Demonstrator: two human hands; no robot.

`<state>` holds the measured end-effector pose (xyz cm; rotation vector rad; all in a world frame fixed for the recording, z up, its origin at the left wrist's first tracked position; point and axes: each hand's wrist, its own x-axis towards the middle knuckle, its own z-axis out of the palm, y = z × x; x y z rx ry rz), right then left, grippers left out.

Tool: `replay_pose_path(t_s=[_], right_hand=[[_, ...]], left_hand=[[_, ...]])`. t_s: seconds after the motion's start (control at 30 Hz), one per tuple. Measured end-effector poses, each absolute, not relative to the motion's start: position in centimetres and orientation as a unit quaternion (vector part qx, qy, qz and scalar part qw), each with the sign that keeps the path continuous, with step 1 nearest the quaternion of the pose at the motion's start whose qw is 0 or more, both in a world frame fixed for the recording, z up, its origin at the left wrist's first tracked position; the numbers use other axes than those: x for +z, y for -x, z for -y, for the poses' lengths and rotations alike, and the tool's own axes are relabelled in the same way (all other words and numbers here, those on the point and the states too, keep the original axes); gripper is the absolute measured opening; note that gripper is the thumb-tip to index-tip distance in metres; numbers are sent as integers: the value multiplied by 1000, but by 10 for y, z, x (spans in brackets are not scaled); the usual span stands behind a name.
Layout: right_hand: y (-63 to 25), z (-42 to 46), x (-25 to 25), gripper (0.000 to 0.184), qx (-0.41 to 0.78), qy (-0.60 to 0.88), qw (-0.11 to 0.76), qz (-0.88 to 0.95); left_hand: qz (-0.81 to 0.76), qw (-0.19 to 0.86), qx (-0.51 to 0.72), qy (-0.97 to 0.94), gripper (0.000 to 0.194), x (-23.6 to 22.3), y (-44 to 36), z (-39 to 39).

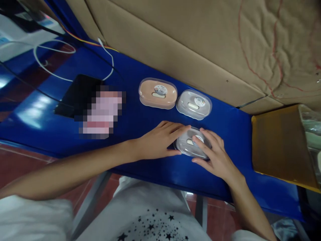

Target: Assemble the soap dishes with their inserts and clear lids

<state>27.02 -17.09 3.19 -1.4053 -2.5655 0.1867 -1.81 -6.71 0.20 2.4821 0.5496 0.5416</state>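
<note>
A clear-lidded grey soap box lies on the blue table near its front edge. My left hand curls round the box's left end, fingers over the lid and thumb at its side. My right hand rests on the right end, fingers spread over the lid. Both hands grip the box between them. Farther back sit a pink soap box and another grey soap box, side by side and untouched.
A black tablet with a blurred patch beside it lies at the left, with white and black cables behind. A cardboard wall runs along the table's back. An open cardboard carton stands at the right.
</note>
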Motion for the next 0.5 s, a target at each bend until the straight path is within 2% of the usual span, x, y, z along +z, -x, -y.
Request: replay_pose_path(t_s=[0.23,0.37,0.5], right_hand=[[-263,168,28,94,65,478,108,869],[-274,167,36,86,102,483,113,862],[-311,168,41,69,97,550,115,822]], left_hand=[[-201,249,213,-923,86,0,19,66],[-196,229,218,-928,81,7,23,59],[-278,148,268,-911,54,30,38,35]])
